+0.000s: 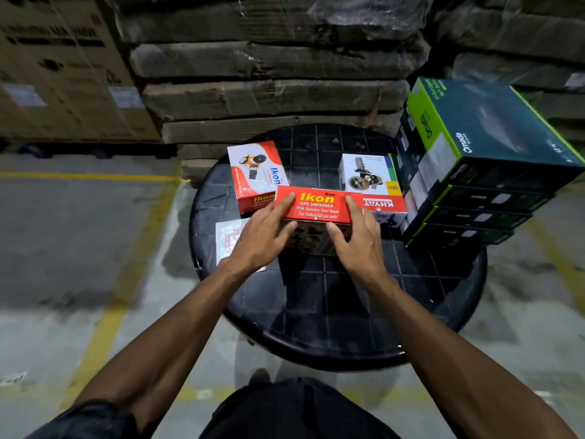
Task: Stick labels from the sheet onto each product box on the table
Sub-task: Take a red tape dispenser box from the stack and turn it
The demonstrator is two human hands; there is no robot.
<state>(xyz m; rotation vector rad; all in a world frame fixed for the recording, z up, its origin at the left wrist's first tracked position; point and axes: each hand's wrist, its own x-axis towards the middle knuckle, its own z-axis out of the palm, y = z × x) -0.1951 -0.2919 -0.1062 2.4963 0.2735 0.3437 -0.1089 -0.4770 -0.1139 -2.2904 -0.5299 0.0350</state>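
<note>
Both hands, left hand (262, 231) and right hand (357, 239), grip the red rectangular cardboard Ikon tape-dispenser box (318, 205) at frame centre, thumbs on its near face, over the round black table (332, 296); white label sheet (226, 239) lies just left.

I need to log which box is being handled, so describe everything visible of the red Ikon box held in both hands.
The red Ikon box is a cardboard carton. Its red top face reads "Ikon Tape Dispenser, With Stainless Steel Blade, For Industrial use only" in yellow and white; the near side is dark and blurred. It sits level over the black round table, and whether it touches the surface is unclear. The left hand and right hand grip its ends, fingers on top, thumbs on the near side.
</note>
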